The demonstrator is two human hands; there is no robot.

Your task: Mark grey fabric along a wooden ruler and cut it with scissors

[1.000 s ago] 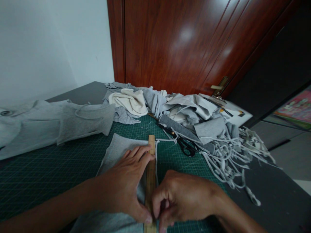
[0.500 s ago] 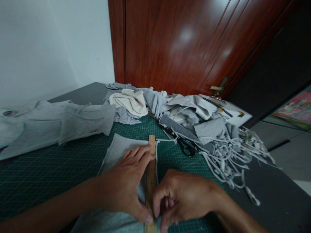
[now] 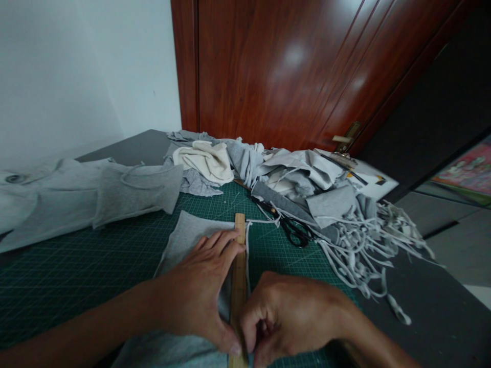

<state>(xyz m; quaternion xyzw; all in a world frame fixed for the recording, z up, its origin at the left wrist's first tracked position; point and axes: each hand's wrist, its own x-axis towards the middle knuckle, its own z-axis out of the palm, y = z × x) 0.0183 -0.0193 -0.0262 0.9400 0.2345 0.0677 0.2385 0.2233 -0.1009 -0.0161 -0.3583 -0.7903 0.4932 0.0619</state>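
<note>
A piece of light grey fabric [image 3: 186,232] lies in front of me, with a wooden ruler [image 3: 238,278] running lengthwise near its right edge. My left hand [image 3: 199,291] is spread over the fabric, fingertips and thumb pressing on the ruler. To the ruler's right, my right hand [image 3: 297,312] is curled low, its thumb and forefinger pinched close to the ruler and the fabric edge. What sits inside that pinch is hidden. A thin fabric strip [image 3: 247,250] shows along the ruler's right side.
A green cutting mat [image 3: 76,286] covers much of the table. Black-handled scissors [image 3: 295,230] lie beyond my right hand. Cloth pieces [image 3: 203,161] heap along the back, with tangled strips [image 3: 360,260] at right. Grey garments [image 3: 65,199] lie at left. A wooden door [image 3: 268,71] stands behind.
My right hand has shifted slightly lower, its fingers curling a bit tighter beside the ruler. My left hand and the ruler stay in place.
</note>
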